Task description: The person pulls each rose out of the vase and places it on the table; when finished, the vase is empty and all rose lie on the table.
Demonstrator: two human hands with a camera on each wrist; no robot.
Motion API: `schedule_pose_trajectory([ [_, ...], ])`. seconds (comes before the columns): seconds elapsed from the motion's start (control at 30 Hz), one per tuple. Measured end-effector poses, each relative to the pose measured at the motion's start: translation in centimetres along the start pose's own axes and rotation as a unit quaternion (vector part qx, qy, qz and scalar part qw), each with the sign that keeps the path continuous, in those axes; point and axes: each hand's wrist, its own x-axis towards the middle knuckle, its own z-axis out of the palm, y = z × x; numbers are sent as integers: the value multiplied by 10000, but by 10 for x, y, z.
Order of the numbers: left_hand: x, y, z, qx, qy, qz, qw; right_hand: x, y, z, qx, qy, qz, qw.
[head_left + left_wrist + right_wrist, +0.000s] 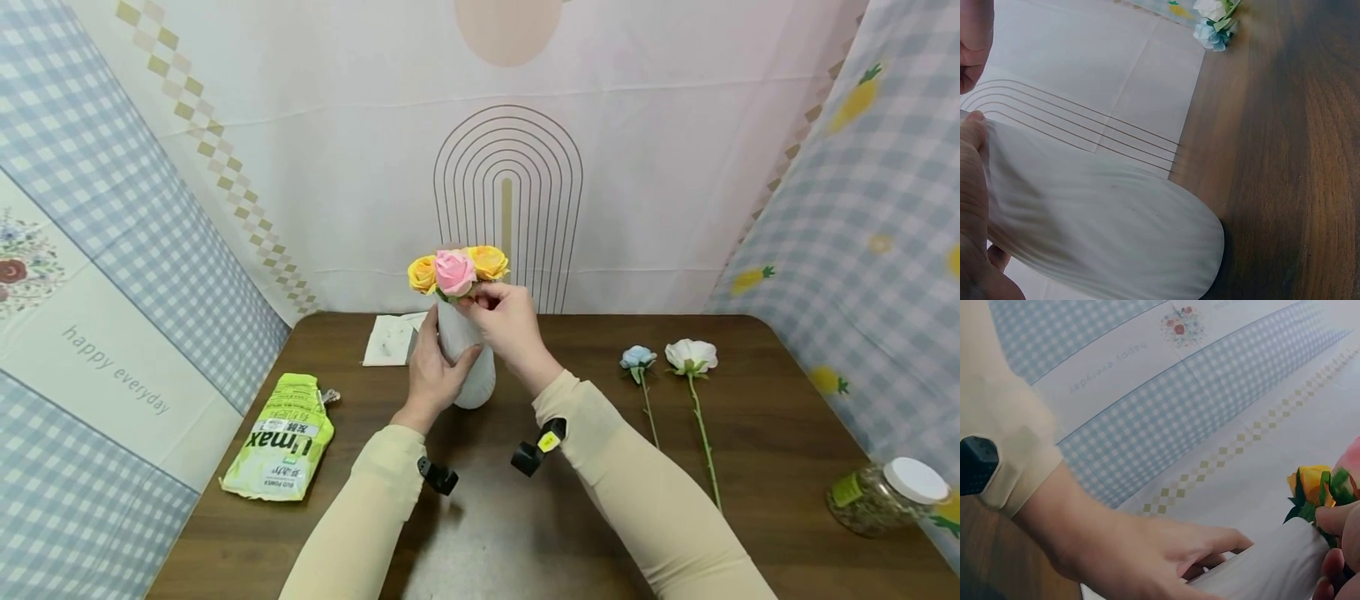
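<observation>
A white vase (pixel 474 379) stands on the table, slightly tilted, holding a pink rose (pixel 454 272) between two yellow roses (pixel 488 262). The left hand (pixel 437 373) grips the vase round its middle; in the left wrist view its fingers (pixel 972 187) lie along the vase (pixel 1116 206). At the vase's mouth the right hand (pixel 510 327) pinches close under the blooms. From the right wrist view, its fingertips (pixel 1335 522) touch green leaves and stem beside a yellow rose (pixel 1313 482). Which stem it holds cannot be told.
A blue flower (pixel 638 358) and a white flower (pixel 691 357) lie on the table at the right. Further right is a jar with a white lid (pixel 915 481). At the left lies a green packet (pixel 281 437); white paper (pixel 387 340) is behind the vase.
</observation>
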Motion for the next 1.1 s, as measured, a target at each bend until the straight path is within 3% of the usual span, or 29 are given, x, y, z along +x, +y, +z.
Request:
schedule_pose_trajectory([
  [0.27, 2, 2, -1, -4, -15, -30, 10000, 2, -7, -5, 571, -82, 331, 9978],
  [0.53, 0, 2, -1, 116, -67, -53, 9999, 6, -11, -9, 918, 62, -32, 9958],
  [0.8, 0, 3, 0, 2, -27, 79, 10000, 4, -6, -14, 1157, -202, 435, 9921],
  [0.93, -1, 3, 0, 18, -19, 95, 10000, 4, 0, -19, 978, -237, 348, 9943],
  [1.1, 0, 3, -2, -11, -16, 106, 9999, 6, 1, -25, 369, -313, 174, 9987],
])
